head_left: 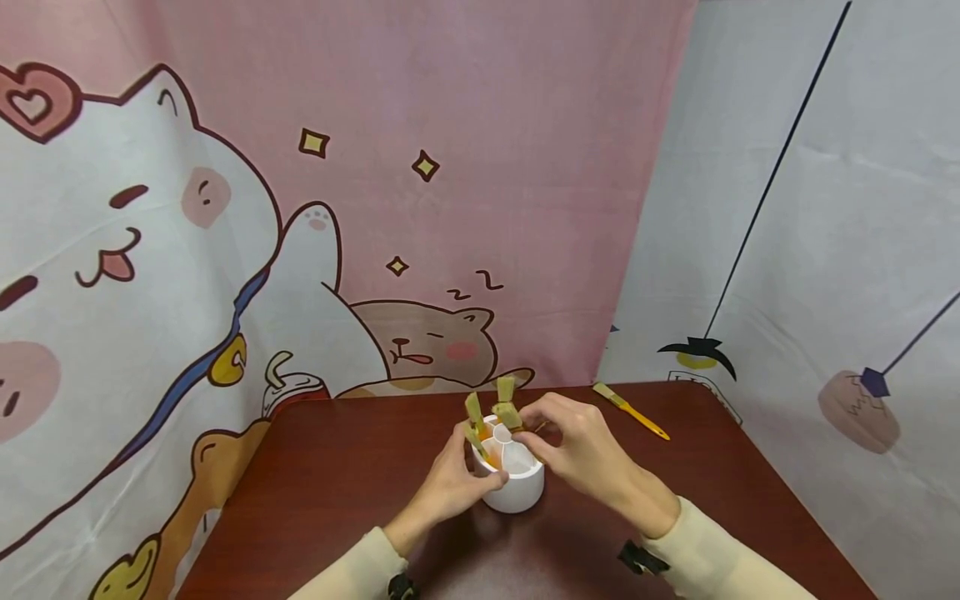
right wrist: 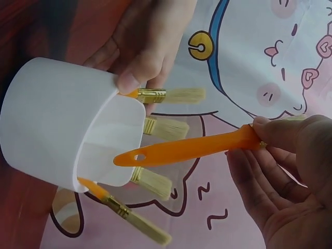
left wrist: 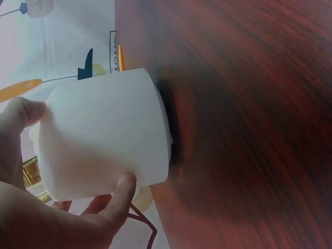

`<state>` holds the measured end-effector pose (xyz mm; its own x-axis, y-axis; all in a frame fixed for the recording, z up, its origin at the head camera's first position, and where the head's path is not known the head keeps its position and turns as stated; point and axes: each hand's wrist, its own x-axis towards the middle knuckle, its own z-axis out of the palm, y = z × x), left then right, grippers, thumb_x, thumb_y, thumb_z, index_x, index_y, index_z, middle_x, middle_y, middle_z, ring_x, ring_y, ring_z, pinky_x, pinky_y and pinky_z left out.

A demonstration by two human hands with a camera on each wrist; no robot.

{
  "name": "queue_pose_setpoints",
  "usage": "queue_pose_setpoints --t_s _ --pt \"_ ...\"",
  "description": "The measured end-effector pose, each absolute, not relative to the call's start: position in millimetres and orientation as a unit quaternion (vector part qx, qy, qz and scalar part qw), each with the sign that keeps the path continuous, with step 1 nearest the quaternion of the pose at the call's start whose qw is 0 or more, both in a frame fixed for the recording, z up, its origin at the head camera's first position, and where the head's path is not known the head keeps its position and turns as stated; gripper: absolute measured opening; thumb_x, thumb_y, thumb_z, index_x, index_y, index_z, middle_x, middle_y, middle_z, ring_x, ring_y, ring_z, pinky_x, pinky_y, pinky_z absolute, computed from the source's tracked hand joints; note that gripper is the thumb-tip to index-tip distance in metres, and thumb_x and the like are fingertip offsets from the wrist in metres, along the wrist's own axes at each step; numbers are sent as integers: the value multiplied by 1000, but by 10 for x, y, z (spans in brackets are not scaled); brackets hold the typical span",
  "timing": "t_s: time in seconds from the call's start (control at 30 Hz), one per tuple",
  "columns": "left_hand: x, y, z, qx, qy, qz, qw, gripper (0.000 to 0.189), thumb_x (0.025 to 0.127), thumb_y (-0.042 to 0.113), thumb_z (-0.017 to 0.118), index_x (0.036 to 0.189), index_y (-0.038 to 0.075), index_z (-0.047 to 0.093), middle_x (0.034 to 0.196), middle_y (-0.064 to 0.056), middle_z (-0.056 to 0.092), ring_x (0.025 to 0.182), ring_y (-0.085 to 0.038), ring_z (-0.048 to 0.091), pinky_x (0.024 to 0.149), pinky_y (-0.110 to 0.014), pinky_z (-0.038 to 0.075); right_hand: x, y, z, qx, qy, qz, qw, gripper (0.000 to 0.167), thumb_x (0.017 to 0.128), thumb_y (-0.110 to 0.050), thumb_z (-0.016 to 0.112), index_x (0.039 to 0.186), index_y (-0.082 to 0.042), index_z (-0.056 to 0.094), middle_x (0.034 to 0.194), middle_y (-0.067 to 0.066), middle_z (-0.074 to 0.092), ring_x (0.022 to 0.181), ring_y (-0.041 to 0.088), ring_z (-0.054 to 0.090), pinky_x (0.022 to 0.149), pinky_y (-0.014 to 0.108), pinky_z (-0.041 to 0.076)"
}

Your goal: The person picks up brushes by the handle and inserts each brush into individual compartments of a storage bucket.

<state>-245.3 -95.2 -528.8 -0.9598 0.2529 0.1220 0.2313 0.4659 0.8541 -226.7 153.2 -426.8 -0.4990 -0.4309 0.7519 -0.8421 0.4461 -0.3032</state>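
While the left hand [head_left: 457,479] holds the white holder [head_left: 517,492] by its left side in the head view, the right hand [head_left: 577,437] is at the right rim, thumb and fingertips brought together. Holder's upright on the dark red table [head_left: 337,483], well in from the far edge, between the left and right edges. Divided inside, brush heads sticking up out of it. Loose brush [head_left: 632,411] lies near the far edge, towards the far right corner, orange handle angled away from that edge. Printed cartoon cloth [head_left: 525,208] hangs beyond the far edge.

Right wrist view: right hand pinches the held brush [right wrist: 197,148] near its bristle end. Orange handle's free end, with the hole, points at the holder's opening. Four brushes [right wrist: 153,184] stand in there, bristles outward, metal collars showing; can't tell every compartment. Left thumb on the rim.

Left wrist view: left fingers and thumb spread around the holder's wall, gripping it. Smooth white side, dark shadow along the base on the table. Held brush's handle end shows just above the rim.
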Motion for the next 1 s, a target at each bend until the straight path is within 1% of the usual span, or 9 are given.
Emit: queue_pose_setpoints --t_s 0.13,0.37,0.73,0.83,1.0 --pt "-2451 -953 -5278 140 857 496 14 96 91 38 98 167 11 45 156 -19 66 134 -35 72 106 -55 65 -2277 1499 -4284 401 -796 337 303 33 86 4 100 108 -11 81 101 -2 82 87 12 83 80 20 67" --pt "-2446 -951 -5257 140 856 497 16 96 91 37 99 167 12 45 155 -19 66 132 -32 72 103 -52 65 -2301 1456 -4332 398 -796 345 298 31 88 3 99 109 -11 81 101 -1 82 87 13 83 74 32 70" --pt "-2444 -964 -5261 146 854 498 23 96 92 38 98 168 14 44 151 -16 67 123 -26 70 95 -41 62 -2328 1410 -4437 398 -796 359 279 29 90 3 98 111 -9 82 104 2 83 91 16 84 74 25 69" --pt "-2441 -964 -5259 148 852 502 25 96 92 37 97 168 14 43 153 -16 67 124 -26 71 96 -42 63 -2342 1413 -4463 399 -798 358 277 29 90 4 98 112 -9 82 104 2 84 92 16 84 76 25 69" --pt "-2442 -960 -5259 152 844 513 26 94 93 34 97 168 13 43 154 -18 66 128 -29 74 99 -46 67 -2376 1422 -4520 403 -799 356 271 31 89 4 98 113 -8 82 106 2 85 93 17 85 76 26 70"
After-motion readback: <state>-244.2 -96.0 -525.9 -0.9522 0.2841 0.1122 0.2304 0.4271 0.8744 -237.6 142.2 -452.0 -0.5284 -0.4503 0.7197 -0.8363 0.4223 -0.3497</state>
